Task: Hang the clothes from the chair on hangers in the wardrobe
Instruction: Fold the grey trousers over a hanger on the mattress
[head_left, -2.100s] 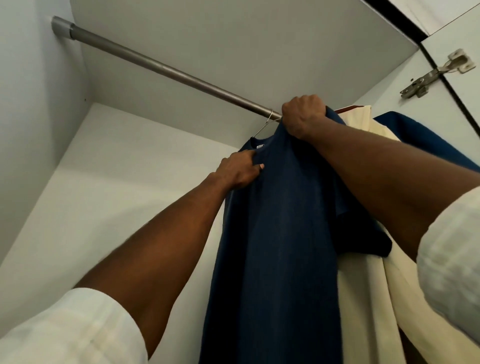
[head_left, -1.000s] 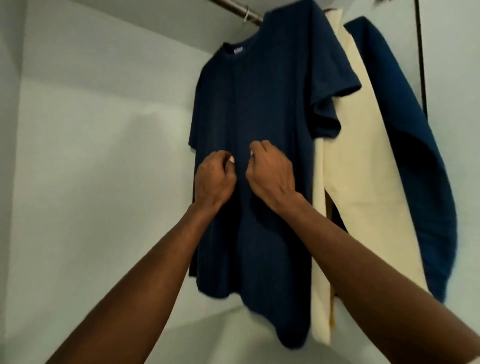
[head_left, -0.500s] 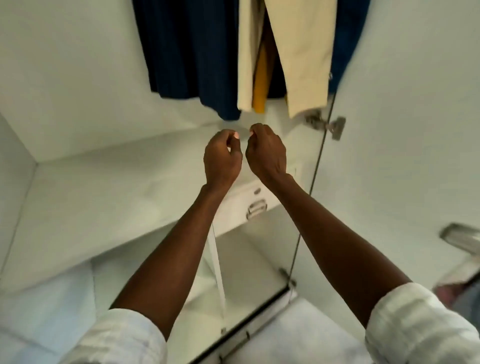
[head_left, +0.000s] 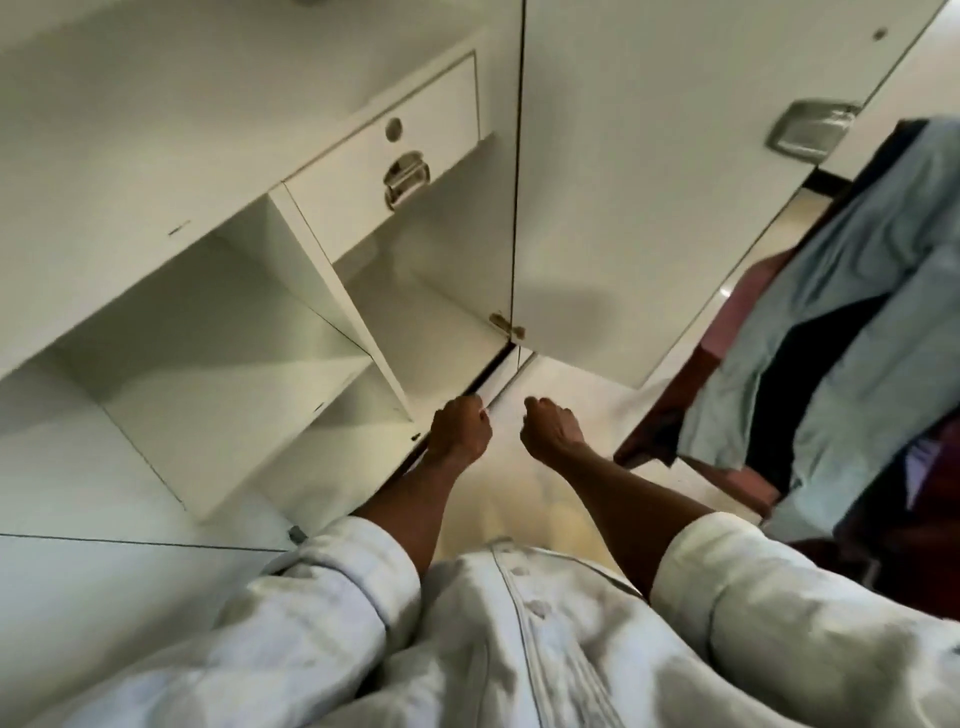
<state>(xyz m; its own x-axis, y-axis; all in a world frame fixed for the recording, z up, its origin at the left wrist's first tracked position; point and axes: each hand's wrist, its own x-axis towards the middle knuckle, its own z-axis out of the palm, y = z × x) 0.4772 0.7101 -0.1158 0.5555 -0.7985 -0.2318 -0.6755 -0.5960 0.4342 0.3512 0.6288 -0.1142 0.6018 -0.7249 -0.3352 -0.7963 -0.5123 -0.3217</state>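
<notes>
Head view is blurring at the edges; the chair (head_left: 670, 431) is showing only as a dark red corner under the clothes (head_left: 852, 312), which are running off the right border. Left hand (head_left: 460, 431) and right hand (head_left: 550, 428) are hanging side by side, fingers curled, each grip pressed together on nothing. Pale blue and dark garments are lying draped beside the open wardrobe (head_left: 208, 322).

Clothes on the chair, next to the open wardrobe

Light blue clothes (head_left: 852, 322) and a dark one hang over the brown chair (head_left: 670, 415). The white wardrobe (head_left: 218, 322) has bare shelves.
</notes>
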